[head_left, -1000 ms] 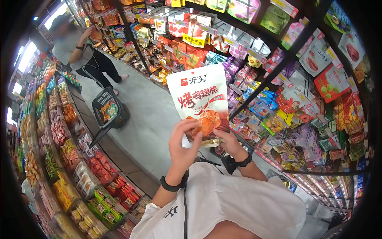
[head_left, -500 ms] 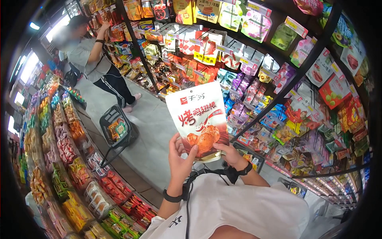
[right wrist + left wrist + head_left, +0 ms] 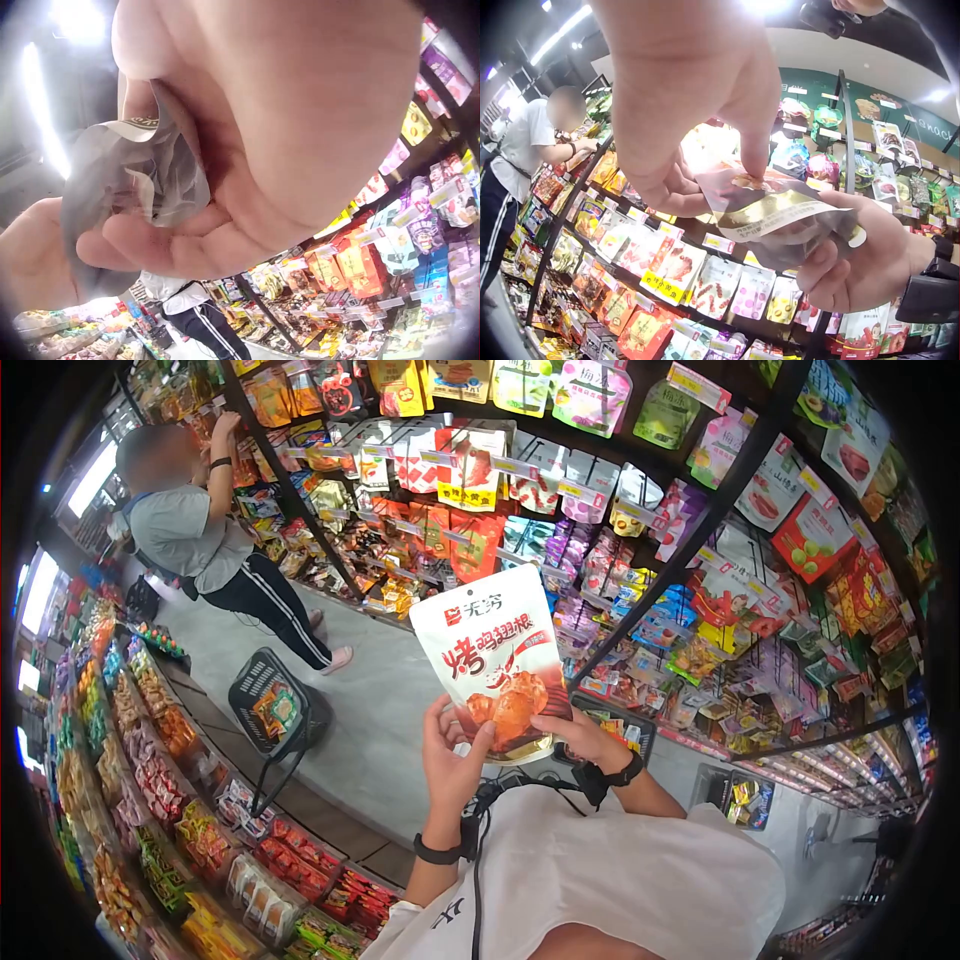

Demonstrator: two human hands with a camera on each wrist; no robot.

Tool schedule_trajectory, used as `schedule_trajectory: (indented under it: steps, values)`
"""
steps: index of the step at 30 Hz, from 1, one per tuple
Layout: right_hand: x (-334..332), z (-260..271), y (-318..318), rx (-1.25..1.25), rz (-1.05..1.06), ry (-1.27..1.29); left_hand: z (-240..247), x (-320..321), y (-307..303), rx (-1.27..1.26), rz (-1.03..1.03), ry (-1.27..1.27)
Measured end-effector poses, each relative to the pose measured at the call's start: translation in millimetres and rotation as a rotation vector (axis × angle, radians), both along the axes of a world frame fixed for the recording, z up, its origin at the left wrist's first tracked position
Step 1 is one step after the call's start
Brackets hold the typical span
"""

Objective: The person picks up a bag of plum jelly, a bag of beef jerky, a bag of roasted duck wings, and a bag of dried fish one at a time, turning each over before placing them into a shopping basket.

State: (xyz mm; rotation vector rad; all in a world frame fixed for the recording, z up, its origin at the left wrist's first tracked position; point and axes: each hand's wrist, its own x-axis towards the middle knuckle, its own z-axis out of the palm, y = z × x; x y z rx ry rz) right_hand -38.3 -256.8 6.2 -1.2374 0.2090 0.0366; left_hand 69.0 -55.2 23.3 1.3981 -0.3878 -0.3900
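A white and red snack pouch (image 3: 490, 622) with large Chinese print and a picture of browned meat stands upright before me. My left hand (image 3: 450, 768) grips its lower left edge, thumb on the printed front and fingers behind. On the lower right, my right hand (image 3: 582, 742) holds it with the thumb in front. From below, the left wrist view shows the pouch's gold-banded base (image 3: 769, 214) between both hands. The right-hand fingers (image 3: 157, 244) curl against its silvery back in the right wrist view.
A dark basket (image 3: 262, 668) with packets stands on the aisle floor at left. Beyond it a person (image 3: 195, 535) reaches to the shelves. Hanging snack packs (image 3: 470, 470) line the far side and right; candy bins (image 3: 150, 780) run along the left. More baskets (image 3: 715, 788) sit low at right.
The left fingers have moved from the pouch's front to behind it, leaving the thumb in front. The pouch now sits lower in the head view. The other person's arm has risen toward the shelf.
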Motion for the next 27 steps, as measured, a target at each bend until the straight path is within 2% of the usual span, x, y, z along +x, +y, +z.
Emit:
schedule_trajectory:
  steps: [8,9,12,13,16,19,22,25,27]
  values:
    - [4.1,-11.1,-10.0,-0.227,0.155,-0.01,-11.2,9.5,9.1,0.081,0.006,-0.036]
    - [5.9,4.8,-10.4,-0.326,0.188,0.059,-10.7,10.7,12.3,0.084,-0.003,-0.024]
    - [14.9,27.8,-8.7,-0.375,0.212,-0.007,-10.1,13.3,20.1,0.085,-0.033,-0.008]
    - [16.8,22.1,-10.7,-0.292,0.25,0.096,-11.7,14.4,23.6,0.083,-0.043,-0.01]
    - [22.9,16.3,-11.4,-0.563,0.2,-0.03,-16.3,15.4,27.4,0.062,-0.051,0.027]
    - [28.3,14.5,-10.5,-0.584,0.208,-0.007,-16.9,18.1,29.9,0.072,-0.056,0.058]
    - [32.9,6.9,-11.2,-0.562,0.173,-0.095,-16.7,24.2,28.5,0.112,-0.064,0.073]
    - [42.1,-3.1,-19.4,-0.565,0.166,-0.041,-25.8,34.2,22.0,0.159,-0.083,0.053]
    - [48.4,-0.4,-22.7,-0.417,0.095,-0.061,-28.0,40.2,15.5,0.186,-0.093,0.036]
